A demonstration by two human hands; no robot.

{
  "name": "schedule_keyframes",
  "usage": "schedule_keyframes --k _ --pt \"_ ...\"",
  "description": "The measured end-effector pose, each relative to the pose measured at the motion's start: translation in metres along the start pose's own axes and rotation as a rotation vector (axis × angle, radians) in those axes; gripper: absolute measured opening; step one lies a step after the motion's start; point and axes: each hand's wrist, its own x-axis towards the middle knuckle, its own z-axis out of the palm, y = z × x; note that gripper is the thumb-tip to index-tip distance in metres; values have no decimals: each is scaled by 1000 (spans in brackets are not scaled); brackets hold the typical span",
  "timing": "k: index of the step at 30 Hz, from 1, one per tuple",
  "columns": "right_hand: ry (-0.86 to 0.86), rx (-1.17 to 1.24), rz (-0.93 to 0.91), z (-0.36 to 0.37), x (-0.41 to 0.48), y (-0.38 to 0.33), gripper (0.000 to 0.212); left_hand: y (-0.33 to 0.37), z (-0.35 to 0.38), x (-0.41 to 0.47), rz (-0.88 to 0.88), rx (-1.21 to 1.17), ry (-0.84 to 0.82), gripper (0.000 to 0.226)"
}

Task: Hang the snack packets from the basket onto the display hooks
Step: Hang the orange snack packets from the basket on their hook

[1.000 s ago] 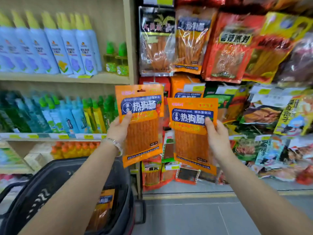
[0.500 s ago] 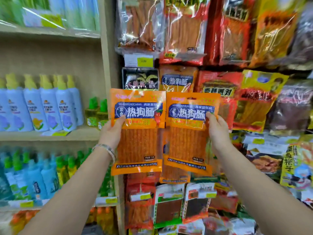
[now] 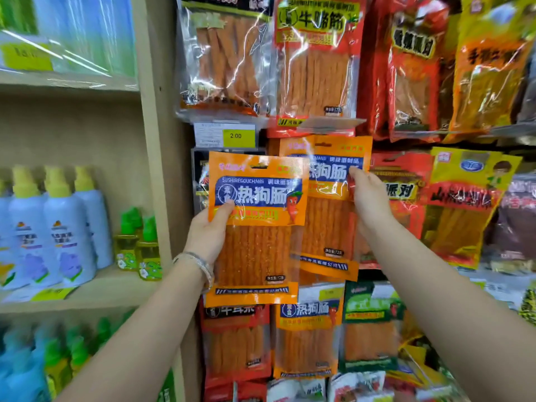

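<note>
The left hand (image 3: 207, 236) grips an orange snack packet, the left packet (image 3: 255, 227), by its left edge, thumb pressed on the front just under the blue label and the fingers hidden behind; a bracelet (image 3: 200, 265) sits on that wrist; the right hand (image 3: 368, 198) pinches a second packet of the same kind, the right packet (image 3: 327, 210), at its right edge beside the blue label, fingers curled round the rim; both packets are held upright in front of the display wall, the left one lower and nearer the camera, its right side overlapping the left part of the other; the right packet's top edge sits just under a clear tag holder (image 3: 330, 123), among the hanging rows; its hang slot (image 3: 322, 144) shows near the top, but whether a hook passes through it cannot be told; above hang a clear packet of orange sticks (image 3: 223, 59) and a red packet (image 3: 316, 68); a price tag (image 3: 224, 135) reading 2.00 is fixed just above the left packet; below the right packet hangs a matching orange packet (image 3: 307, 338); to the left, past a wooden post (image 3: 156, 140), a shelf (image 3: 87, 288) carries pale blue spray bottles (image 3: 66, 236) with yellow caps and two small yellow bottles (image 3: 136, 245) with green caps, standing near the post.
</note>
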Motion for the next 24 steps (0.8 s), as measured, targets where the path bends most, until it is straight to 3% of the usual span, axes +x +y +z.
schedule_keyframes --k 8,12,16,18,21,24 --pt "-65 -53 74 1 18 17 20 0 21 5 -3 8 -69 22" --pt "-12 -139 -113 -5 21 31 17 0 33 1 -31 38 -66 23" --pt "73 -69 -307 -14 15 31 23 -1 49 -4 -9 59 -49 20" --pt "-21 -35 -296 -15 10 26 15 -1 57 -6 -9 67 -60 20" --pt "-250 -36 -214 -12 6 22 24 -2 68 -9 -28 90 -80 21" --pt "-309 27 -142 -8 4 17 33 -2 77 -12 -14 106 -126 22"
